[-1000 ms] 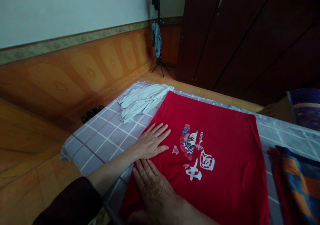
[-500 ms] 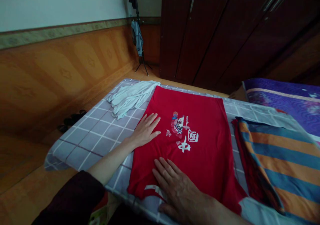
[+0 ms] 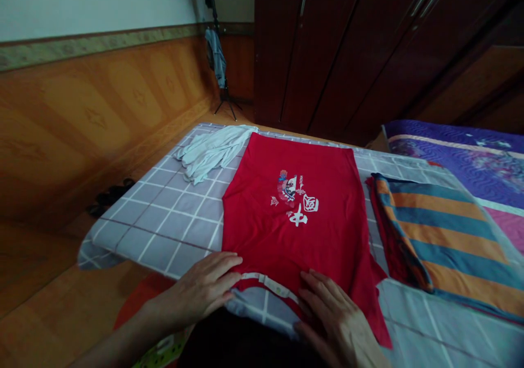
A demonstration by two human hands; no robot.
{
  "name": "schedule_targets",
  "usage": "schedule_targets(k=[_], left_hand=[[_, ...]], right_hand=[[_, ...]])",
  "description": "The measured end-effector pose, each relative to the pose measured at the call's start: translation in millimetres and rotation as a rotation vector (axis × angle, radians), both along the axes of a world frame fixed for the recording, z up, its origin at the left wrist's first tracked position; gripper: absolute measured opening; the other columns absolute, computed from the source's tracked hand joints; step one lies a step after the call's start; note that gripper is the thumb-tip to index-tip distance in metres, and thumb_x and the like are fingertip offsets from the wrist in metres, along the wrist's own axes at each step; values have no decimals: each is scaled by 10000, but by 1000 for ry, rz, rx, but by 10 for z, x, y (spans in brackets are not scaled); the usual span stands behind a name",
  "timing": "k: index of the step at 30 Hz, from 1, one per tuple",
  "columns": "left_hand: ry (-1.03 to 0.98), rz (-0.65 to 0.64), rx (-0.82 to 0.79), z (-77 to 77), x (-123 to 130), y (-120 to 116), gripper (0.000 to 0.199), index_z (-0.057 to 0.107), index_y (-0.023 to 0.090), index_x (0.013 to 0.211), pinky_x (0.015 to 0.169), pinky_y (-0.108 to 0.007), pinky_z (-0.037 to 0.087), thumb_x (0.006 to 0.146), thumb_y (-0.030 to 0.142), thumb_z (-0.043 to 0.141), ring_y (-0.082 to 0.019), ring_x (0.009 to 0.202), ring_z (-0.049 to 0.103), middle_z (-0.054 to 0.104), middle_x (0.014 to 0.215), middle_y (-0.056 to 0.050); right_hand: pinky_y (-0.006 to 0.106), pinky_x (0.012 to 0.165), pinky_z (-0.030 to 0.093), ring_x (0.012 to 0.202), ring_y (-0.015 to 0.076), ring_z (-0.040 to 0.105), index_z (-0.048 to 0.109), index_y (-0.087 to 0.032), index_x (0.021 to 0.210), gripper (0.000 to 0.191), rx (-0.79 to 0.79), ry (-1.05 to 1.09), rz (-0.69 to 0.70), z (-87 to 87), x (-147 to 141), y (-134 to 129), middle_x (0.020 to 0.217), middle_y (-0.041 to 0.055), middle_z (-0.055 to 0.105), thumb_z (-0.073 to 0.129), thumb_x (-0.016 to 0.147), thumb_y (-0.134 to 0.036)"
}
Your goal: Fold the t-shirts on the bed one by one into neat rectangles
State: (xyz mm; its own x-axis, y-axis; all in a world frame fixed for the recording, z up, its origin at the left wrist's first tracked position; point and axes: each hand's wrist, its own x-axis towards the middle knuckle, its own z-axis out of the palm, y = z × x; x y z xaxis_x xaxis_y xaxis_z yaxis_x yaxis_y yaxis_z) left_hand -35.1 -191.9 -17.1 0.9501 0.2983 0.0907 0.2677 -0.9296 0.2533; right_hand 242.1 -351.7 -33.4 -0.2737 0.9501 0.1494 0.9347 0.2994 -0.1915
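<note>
A red shirt (image 3: 327, 193) with a printed front lies spread on the checked cloth, its neckline towards me. At the shoulder left of the collar, my left hand (image 3: 204, 286) has its fingers over the edge of the fabric and its thumb low beside it. My right hand (image 3: 341, 316) is on the other side of the collar, fingers close together on top and thumb near the edge. Both hands appear closed on the shirt; the fabric under them is partly hidden.
A crumpled pale garment (image 3: 216, 149) lies at the far left of the bed (image 3: 164, 215). Folded striped clothing (image 3: 450, 237) is on the right. Beyond are a coat stand (image 3: 216, 46), a dark wardrobe (image 3: 319, 57) and purple bedding (image 3: 450, 138).
My left hand has come back from the shirt's left side to the near shoulder. My right hand has shifted right and nearer, beside the collar. The view has shifted slightly.
</note>
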Motion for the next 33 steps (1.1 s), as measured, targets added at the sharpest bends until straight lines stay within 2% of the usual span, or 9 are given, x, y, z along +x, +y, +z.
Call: schedule_targets(k=[4, 7, 11, 15, 18, 22, 26, 29, 33], left_hand=[[-81, -15, 30, -47, 42, 44, 162, 620, 160, 996, 977, -393, 453, 905, 158, 486, -236, 1123, 547, 606, 1182, -106], [-125, 11, -145, 102, 74, 92, 121, 601, 167, 853, 970, -353, 458, 889, 151, 486, -209, 1110, 557, 625, 1141, -90], [-28, 34, -370, 300, 60, 139, 105, 575, 183, 825, 1023, -339, 412, 852, 136, 485, -199, 1272, 426, 528, 1306, -83], [152, -95, -305, 307, 43, 143, 116, 607, 208, 896, 1109, -469, 279, 800, 151, 577, -242, 1341, 340, 486, 1374, -51], [127, -158, -221, 338, 122, 180, 137, 624, 247, 959, 1127, -458, 249, 830, 210, 594, -226, 1308, 394, 538, 1326, -11], [38, -267, -184, 531, 532, 192, 141, 616, 258, 985, 1117, -359, 285, 898, 201, 521, -159, 1142, 543, 627, 1168, 20], [86, -480, -268, 632, 1202, -4, 106, 576, 221, 978, 1025, -282, 378, 896, 188, 518, -131, 985, 590, 639, 1054, 12], [108, -651, -252, 522, 1663, -198, 135, 548, 201, 1017, 894, -269, 452, 891, 246, 525, -152, 935, 594, 632, 1005, -23], [85, -740, -191, 251, 2035, -342, 194, 536, 176, 1036, 780, -294, 485, 877, 288, 538, -189, 890, 594, 619, 988, -45]], right_hand=[[377, 941, 505, 1251, 252, 462, 502, -179, 1303, 480, 18, -20, 50, 6, 77, -93, 1372, 107, 483, 521, 824, -164], [343, 914, 522, 1182, 223, 533, 591, -173, 1164, 377, 71, 43, 2, -8, 141, -158, 1294, 107, 559, 456, 821, -88], [293, 850, 544, 1067, 189, 606, 636, -205, 958, 241, 8, 162, -112, 135, 86, -187, 1217, 95, 608, 447, 841, -109], [327, 867, 538, 1104, 221, 587, 649, -237, 957, 181, -10, 206, -130, 289, 10, -240, 1231, 74, 606, 548, 816, -182], [290, 816, 553, 1005, 194, 640, 642, -234, 1025, 200, 121, 315, -298, 248, 149, -304, 1160, 73, 647, 557, 844, -230], [302, 770, 553, 901, 194, 668, 645, -209, 998, 199, 269, 390, -682, 74, 543, -368, 1038, 79, 680, 503, 885, -288], [306, 606, 518, 685, 183, 653, 621, -158, 1077, 321, 129, 313, -910, -49, 809, -293, 963, 91, 665, 418, 895, -327], [296, 570, 454, 677, 194, 634, 608, -147, 1106, 339, -5, 133, -1006, -67, 848, -155, 930, 93, 650, 414, 880, -309], [276, 559, 397, 672, 193, 625, 633, -189, 814, 257, -86, 132, -1039, -7, 860, -53, 798, 62, 651, 405, 859, -299]])
